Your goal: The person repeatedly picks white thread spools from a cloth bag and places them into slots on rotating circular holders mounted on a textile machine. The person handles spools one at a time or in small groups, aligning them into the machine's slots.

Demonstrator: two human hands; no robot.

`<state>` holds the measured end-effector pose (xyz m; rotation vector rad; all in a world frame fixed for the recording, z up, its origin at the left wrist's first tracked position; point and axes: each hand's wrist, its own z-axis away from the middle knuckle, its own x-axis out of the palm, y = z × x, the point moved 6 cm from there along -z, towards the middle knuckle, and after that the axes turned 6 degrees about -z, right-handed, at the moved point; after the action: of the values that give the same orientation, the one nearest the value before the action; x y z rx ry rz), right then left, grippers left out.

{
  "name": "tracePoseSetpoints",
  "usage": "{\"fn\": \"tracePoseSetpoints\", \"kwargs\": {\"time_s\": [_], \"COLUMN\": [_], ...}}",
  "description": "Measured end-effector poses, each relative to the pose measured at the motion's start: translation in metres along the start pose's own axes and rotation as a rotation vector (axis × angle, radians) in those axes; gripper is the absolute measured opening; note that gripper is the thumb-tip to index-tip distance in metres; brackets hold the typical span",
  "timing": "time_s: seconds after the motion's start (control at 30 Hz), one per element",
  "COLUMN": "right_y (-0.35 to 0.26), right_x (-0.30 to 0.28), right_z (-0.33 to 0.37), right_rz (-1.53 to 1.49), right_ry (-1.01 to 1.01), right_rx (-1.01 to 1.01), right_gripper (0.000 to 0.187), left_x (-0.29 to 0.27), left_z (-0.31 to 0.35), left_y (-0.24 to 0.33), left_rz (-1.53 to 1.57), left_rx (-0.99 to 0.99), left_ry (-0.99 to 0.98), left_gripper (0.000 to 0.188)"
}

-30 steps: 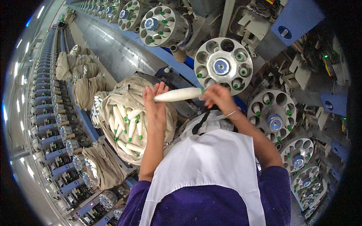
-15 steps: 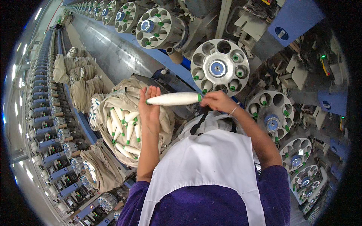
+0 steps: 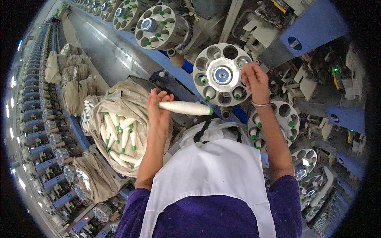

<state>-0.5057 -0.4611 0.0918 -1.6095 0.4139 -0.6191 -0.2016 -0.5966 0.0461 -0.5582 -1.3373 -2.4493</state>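
My left hand [image 3: 159, 110] has its fingers curled at one end of a yarn bobbin [image 3: 185, 108], full of white yarn with green tips. The bobbin lies level, its other end sticking out free to the right. My right hand [image 3: 255, 81] is at the right side of a round bobbin magazine [image 3: 222, 88], fingers bent and drawn together. Whether a thread or anything else is between those fingers cannot be made out. Several green-tipped bobbins sit in the magazine's round pockets, around a blue and silver hub [image 3: 222, 75]. My right hand hides part of its rim.
Left of my left forearm stands a beige cloth sack [image 3: 137, 93] holding several green-tipped white bobbins [image 3: 125, 137]. More sacks [image 3: 81, 87] line the left side. Another magazine [image 3: 283, 115] lies behind my right forearm. A blue machine rail [image 3: 158, 55] runs diagonally past a brown cone [image 3: 175, 57].
My right hand has let go of the bobbin's right end and moved up and right to the magazine. My left fingers have curled around the bobbin, whose right end dips slightly.
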Motion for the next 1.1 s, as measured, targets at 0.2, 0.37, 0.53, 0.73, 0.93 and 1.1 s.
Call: {"fn": "tracePoseSetpoints", "kwargs": {"time_s": [0.2, 0.37, 0.53, 0.73, 0.93, 1.1], "right_y": [-0.052, -0.043, -0.014, 0.023, 0.005, 0.024], "right_x": [0.045, 0.057, 0.074, 0.100, 0.078, 0.116], "right_z": [-0.017, -0.050, -0.049, -0.040, -0.064, -0.035], "right_rz": [0.603, 1.177, 1.413, 1.491, 1.163, 1.342], "right_ry": [-0.300, -0.556, -0.692, -1.004, -0.798, -0.972], "right_rx": [-0.292, -0.203, -0.368, -0.199, 0.156, 0.093], "right_gripper": [0.008, 0.016, 0.015, 0.013, 0.030, 0.041], "left_x": [0.075, 0.110, 0.111, -0.005, -0.142, -0.190], "left_z": [0.010, 0.014, 0.040, 0.003, 0.022, 0.046], "left_y": [-0.007, -0.061, -0.101, -0.041, 0.018, 0.029], "left_rz": [-0.184, -0.294, -0.725, -0.814, -0.748, -0.642], "left_rx": [0.181, 0.182, 0.347, 0.460, 0.337, 0.390], "left_ry": [-0.147, -0.204, -0.587, -0.184, 0.250, 0.409], "left_gripper": [0.018, 0.020, 0.046, 0.039, 0.030, 0.026]}}
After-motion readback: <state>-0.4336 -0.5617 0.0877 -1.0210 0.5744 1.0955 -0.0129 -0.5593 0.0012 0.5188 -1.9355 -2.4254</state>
